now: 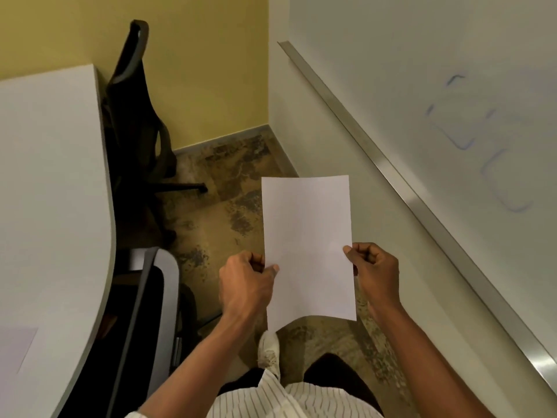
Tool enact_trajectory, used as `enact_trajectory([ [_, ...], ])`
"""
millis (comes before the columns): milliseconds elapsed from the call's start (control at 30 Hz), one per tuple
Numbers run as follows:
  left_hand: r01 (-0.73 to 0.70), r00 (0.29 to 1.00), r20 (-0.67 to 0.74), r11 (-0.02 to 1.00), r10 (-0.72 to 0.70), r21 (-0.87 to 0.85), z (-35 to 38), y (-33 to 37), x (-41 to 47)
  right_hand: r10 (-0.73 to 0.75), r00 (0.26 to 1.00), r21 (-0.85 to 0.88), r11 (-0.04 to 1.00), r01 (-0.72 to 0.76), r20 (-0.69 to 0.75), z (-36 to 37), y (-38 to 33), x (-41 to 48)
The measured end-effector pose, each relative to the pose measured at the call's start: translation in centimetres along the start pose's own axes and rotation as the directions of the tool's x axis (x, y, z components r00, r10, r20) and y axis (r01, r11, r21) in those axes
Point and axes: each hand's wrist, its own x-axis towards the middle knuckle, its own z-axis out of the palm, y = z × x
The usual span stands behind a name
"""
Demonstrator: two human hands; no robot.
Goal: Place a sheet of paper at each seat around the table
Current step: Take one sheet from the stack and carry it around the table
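I hold a plain white sheet (307, 245), smooth, flat and rectangular, upright in front of me over the mottled brown floor (229, 188). My left hand (245, 283) pinches its left edge, thumb on the face and fingers curled behind; my right hand (375, 271) pinches the right edge the same way, thumb tip on top, knuckles bent. Both forearms reach forward from my striped shirt (271, 399), wrists roughly level. The lower edge of the sheet bows slightly between my hands. Left of my left hand stands a chair (156, 297) with a grey curved back, tucked against the smooth white table (51, 182), whose edge curves; a second sheet (15, 348) lies on it near me. Beyond is a black mesh chair (132, 110). Right of my right hand runs a whiteboard (452, 101) with a metal rail and faint blue marks I cannot read.
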Motion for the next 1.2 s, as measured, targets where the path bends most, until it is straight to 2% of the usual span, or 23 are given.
enact_trajectory([
  [433,0.154,0.969,-0.173,0.977,-0.179,-0.148,-0.4,4.5,12.0,-0.016,0.972,-0.018,1.000,0.021,0.235,9.5,-6.2,14.3],
  [567,0.216,0.941,-0.214,0.953,-0.261,-0.214,0.8,6.7,15.8,-0.016,0.941,-0.029,0.999,0.028,0.338,12.0,-8.7,20.4],
  [700,0.252,0.911,-0.240,0.915,-0.334,-0.315,1.4,9.0,18.9,-0.058,0.889,-0.071,0.992,0.101,0.455,14.6,-12.3,25.5],
  [900,0.260,0.867,-0.283,0.858,-0.409,-0.442,1.3,11.8,22.9,-0.092,0.821,-0.084,0.982,0.167,0.564,19.3,-16.6,31.1],
  [1200,0.216,0.823,-0.368,0.837,-0.433,-0.504,-3.0,13.4,30.2,-0.111,0.748,-0.053,0.980,0.193,0.655,29.1,-22.3,35.0],
])
